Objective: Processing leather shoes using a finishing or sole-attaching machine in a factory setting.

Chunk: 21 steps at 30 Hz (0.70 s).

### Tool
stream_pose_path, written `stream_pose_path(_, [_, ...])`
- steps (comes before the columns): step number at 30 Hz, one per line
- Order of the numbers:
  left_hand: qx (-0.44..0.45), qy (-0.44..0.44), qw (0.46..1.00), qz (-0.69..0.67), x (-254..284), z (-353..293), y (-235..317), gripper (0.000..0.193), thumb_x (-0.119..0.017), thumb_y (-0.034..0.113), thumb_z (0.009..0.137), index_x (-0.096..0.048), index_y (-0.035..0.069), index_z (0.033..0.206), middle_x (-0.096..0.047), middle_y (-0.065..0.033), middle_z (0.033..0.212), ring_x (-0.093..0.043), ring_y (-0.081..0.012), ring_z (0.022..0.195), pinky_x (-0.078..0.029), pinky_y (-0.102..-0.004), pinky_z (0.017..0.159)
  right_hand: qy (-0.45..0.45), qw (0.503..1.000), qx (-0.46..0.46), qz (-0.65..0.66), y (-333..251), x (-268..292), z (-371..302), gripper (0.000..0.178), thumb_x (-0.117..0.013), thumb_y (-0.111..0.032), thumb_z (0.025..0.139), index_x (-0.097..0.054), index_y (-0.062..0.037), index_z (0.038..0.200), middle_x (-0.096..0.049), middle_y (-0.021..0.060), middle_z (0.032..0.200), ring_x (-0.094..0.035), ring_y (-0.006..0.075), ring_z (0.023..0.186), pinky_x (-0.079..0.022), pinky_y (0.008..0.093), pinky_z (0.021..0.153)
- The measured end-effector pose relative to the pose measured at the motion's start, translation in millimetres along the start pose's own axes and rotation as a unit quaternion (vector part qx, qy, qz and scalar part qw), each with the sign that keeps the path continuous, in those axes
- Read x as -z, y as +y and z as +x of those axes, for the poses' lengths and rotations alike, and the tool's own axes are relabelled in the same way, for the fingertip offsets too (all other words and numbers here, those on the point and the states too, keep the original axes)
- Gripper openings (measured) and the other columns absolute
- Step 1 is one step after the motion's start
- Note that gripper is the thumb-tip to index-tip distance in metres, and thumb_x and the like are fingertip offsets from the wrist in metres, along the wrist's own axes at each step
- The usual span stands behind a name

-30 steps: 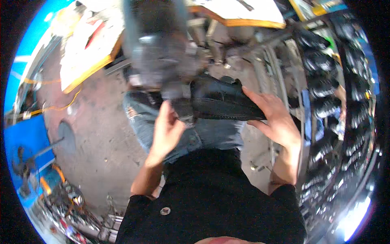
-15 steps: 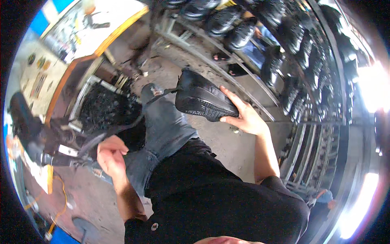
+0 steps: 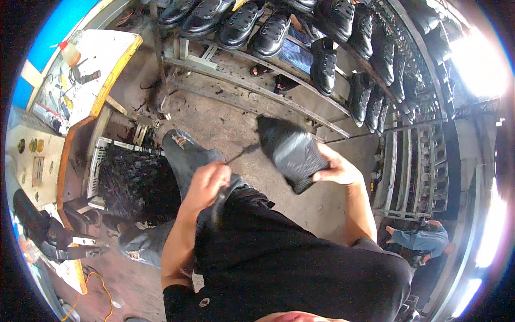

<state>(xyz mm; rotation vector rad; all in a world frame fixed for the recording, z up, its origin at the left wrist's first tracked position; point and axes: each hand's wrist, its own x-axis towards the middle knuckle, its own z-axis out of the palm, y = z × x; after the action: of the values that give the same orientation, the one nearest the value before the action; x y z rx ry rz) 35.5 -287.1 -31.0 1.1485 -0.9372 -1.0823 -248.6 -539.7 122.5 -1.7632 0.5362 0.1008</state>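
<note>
My right hand (image 3: 341, 167) holds a black shoe (image 3: 292, 150) out in front of me, fingers behind it and thumb near its textured sole. The shoe is tilted and blurred by motion. From its left side a thin dark strip (image 3: 244, 152) stretches to my left hand (image 3: 208, 185). The left fingers are closed round that strip, over my lap, and a loose end hangs blurred below the fist.
Racks of black shoes (image 3: 274, 33) stand ahead and to the right. On the left are a crate of black scraps (image 3: 131, 182), a white worktable (image 3: 102, 48) with tools and a dark machine part (image 3: 48, 231). Another person (image 3: 426, 241) is at the lower right.
My left hand has moved right and up toward the shoe, now gripping the strip close to it. The shoe has turned and shifted right with my right hand. The whole view has swung.
</note>
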Motion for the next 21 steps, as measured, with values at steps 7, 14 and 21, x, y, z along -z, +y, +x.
stream_pose_path(7, [-0.009,0.364,0.921,-0.141,61.5,-59.0,7.0,0.029,-0.050,0.026,0.107,-0.049,0.007,0.085,-0.038,0.0030,0.060,-0.038,-0.0094,0.051,-0.040,-0.0299,0.053,0.436,0.899,-0.024,-0.041,14.3,78.7,-24.2,0.079,-0.077,-0.017,0.087,-0.037,-0.0012,0.153,-0.053,0.0109,0.145,-0.050,0.0232,0.133,-0.039,0.0364,0.112])
stream_pose_path(14, [0.197,0.346,0.839,0.371,123.1,-141.0,-73.2,0.030,-0.052,0.023,0.105,-0.062,0.001,0.087,-0.060,-0.0114,0.067,-0.059,-0.0232,0.057,-0.046,-0.0392,0.058,0.587,0.627,-0.175,-0.482,101.9,245.3,69.5,0.097,-0.083,-0.035,0.075,-0.032,-0.0183,0.156,-0.059,0.0234,0.133,-0.057,0.0407,0.121,-0.045,0.0481,0.105])
stream_pose_path(21, [0.291,0.388,0.789,0.376,120.9,-203.0,-110.6,0.031,-0.061,0.021,0.098,-0.066,0.000,0.121,-0.070,-0.0244,0.110,-0.068,-0.0406,0.103,-0.052,-0.0459,0.090,0.459,0.654,-0.098,-0.593,121.8,218.9,78.8,0.117,-0.090,-0.022,0.064,-0.021,-0.0159,0.159,-0.038,0.0162,0.156,-0.043,0.0423,0.137,-0.040,0.0487,0.112])
